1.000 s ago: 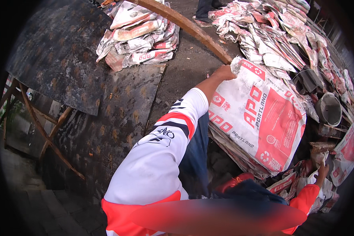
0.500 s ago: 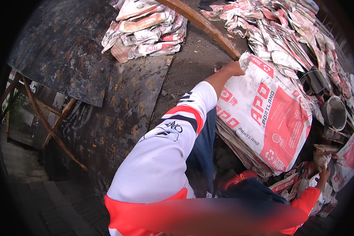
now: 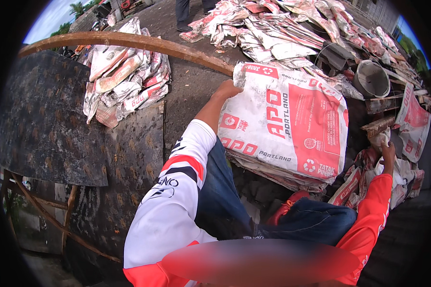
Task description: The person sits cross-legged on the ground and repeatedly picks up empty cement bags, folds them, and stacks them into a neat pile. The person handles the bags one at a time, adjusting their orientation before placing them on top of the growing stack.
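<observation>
A flattened white and red cement bag point(image 3: 282, 119) lies on top of a stack of similar bags in front of me. My left hand point(image 3: 230, 89) is closed at the far left corner of this bag, its thumb side against the edge. Off to the right, my right hand point(image 3: 387, 149) grips the top of a crumpled cement bag point(image 3: 403, 174) that hangs over other loose bags. How the fingers of either hand wrap the paper is partly hidden.
A second bag stack point(image 3: 127, 71) stands at far left behind a curved wooden beam point(image 3: 129, 40). Heaped loose bags point(image 3: 277, 36) spread at the back. A grey bucket point(image 3: 371, 80) sits at right. Dark stained sheets point(image 3: 48, 115) cover the left. Someone's legs point(image 3: 182, 14) show at the top.
The view has tilted up and turned right, so the stacks appear farther left. Both hands keep their places at the same bags.
</observation>
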A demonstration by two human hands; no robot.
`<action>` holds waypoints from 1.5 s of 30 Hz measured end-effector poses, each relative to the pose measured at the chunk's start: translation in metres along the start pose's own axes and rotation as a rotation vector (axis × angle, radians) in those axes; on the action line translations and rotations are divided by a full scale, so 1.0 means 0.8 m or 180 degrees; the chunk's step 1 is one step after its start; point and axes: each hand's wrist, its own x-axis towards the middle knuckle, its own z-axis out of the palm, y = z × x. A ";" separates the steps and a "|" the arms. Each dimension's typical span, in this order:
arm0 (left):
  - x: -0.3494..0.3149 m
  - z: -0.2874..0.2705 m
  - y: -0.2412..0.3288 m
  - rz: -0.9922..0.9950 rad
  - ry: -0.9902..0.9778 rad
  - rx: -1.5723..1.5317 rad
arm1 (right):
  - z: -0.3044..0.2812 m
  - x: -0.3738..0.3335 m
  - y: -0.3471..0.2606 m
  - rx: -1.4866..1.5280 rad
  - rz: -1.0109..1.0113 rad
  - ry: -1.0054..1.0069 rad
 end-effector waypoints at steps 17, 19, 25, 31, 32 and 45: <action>-0.008 -0.014 0.007 0.0018 -0.0403 -0.0027 | 0.000 0.001 -0.002 0.0009 -0.0150 -0.0032; -0.006 -0.013 0.006 -0.0038 -0.0395 -0.0030 | -0.001 0.002 0.000 0.0023 -0.0164 -0.0050; 0.001 -0.003 0.001 0.0090 -0.0110 0.0110 | -0.002 -0.003 -0.002 0.0063 -0.0054 -0.0074; 0.004 -0.002 -0.002 0.0089 -0.0208 0.0219 | -0.001 0.001 0.003 0.0032 -0.0067 -0.0038; 0.005 -0.003 -0.002 0.0069 -0.0236 0.0197 | -0.002 0.003 0.006 -0.0006 -0.0069 -0.0042; -0.026 -0.013 0.011 -0.0509 0.0025 -0.0253 | 0.008 0.013 0.031 -0.0387 0.0227 -0.0331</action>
